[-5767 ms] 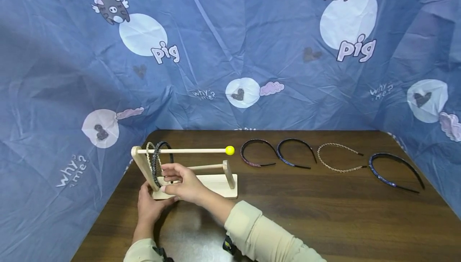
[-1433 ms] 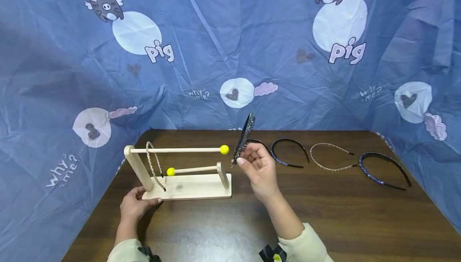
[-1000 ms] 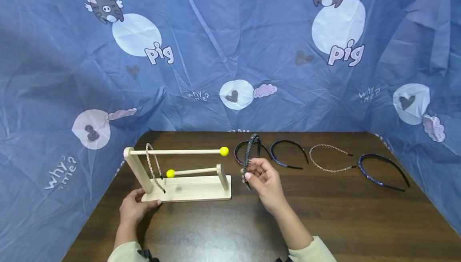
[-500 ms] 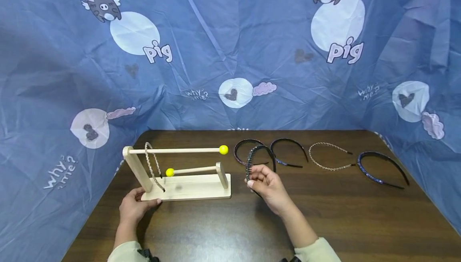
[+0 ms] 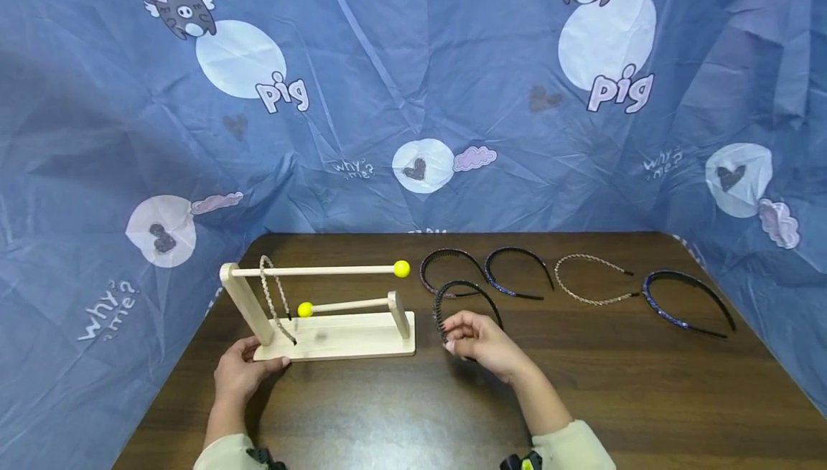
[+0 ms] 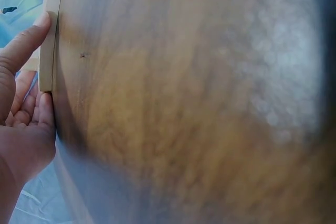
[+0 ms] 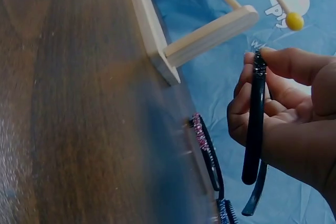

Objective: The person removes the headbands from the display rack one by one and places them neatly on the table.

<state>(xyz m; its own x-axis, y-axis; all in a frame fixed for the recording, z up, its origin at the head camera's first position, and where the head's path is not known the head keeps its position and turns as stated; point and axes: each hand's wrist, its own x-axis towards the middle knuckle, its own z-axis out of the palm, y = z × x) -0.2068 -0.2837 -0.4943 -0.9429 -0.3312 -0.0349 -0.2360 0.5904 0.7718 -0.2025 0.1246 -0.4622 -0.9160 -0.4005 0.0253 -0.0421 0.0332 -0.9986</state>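
Observation:
My right hand (image 5: 486,346) pinches a black toothed headband (image 7: 255,114) between thumb and fingers, right of the stand and low over the table. Dark sparkle shows on its band beside the thumb in the right wrist view. At the left, my left hand (image 5: 240,378) grips the front left corner of the wooden stand (image 5: 368,337), thumb along the base's edge. A beige braided headband (image 5: 265,287) hangs on the stand's upper rod (image 5: 336,271), near the left post. On the lower rod (image 5: 349,306) no headband hangs.
Behind my right hand lie a pink-and-black headband (image 5: 423,270) and a blue-and-black one (image 5: 496,283). Farther right are a beige braided headband (image 5: 597,303) and another blue one (image 5: 665,318). Yellow balls cap the rods. A blue printed cloth (image 5: 362,97) surrounds the brown table (image 5: 581,398).
The black headband, earlier around the upper rod, is off the stand. My right hand has carried it right, turned it and lowered it towards the table. My left hand stays on the base.

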